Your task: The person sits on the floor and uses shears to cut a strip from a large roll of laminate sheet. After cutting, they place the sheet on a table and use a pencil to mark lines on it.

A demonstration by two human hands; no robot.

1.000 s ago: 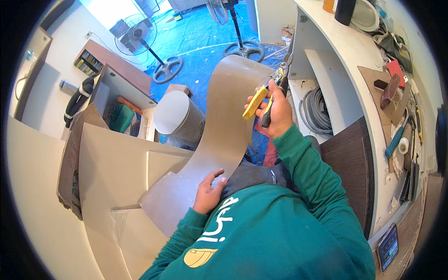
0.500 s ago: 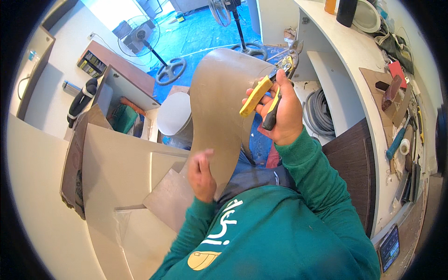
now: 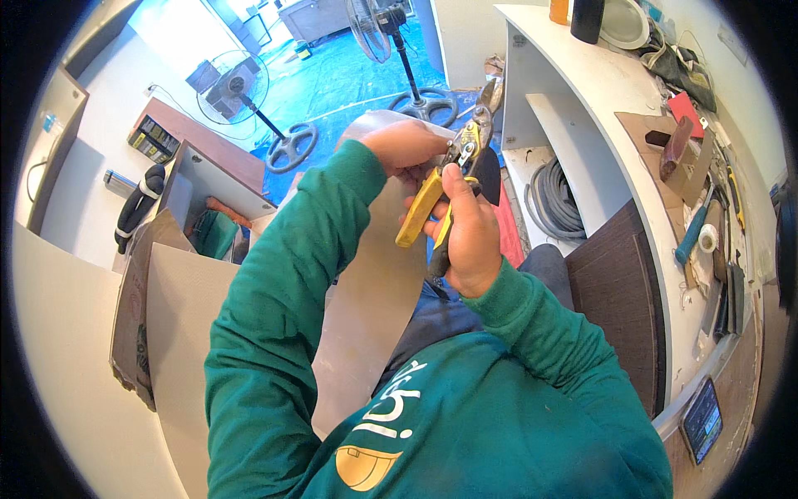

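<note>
A white curved bench (image 3: pixel 582 91) is running along the right, cluttered with tools; blue floor sheeting (image 3: pixel 332 79) and two standing fans are lying far. The right hand (image 3: pixel 465 229) is gripping yellow-handled snips (image 3: pixel 453 179), fingers wrapped tight. The left hand (image 3: pixel 403 145) is pinching the far top edge of a smooth, flexible grey-brown laminate sheet (image 3: pixel 378 308), centre.

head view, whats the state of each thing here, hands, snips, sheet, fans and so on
right hand: closed round the snips' handles
snips: yellow handles, blades up at the sheet's top edge, how far open cannot be told
left hand: gripping the sheet's top edge
sheet: thin, grey-brown, held up and curved
two pedestal fans: upright on the blue floor, spinning or not cannot be told
grey hose: coiled in the white shelf unit
</note>
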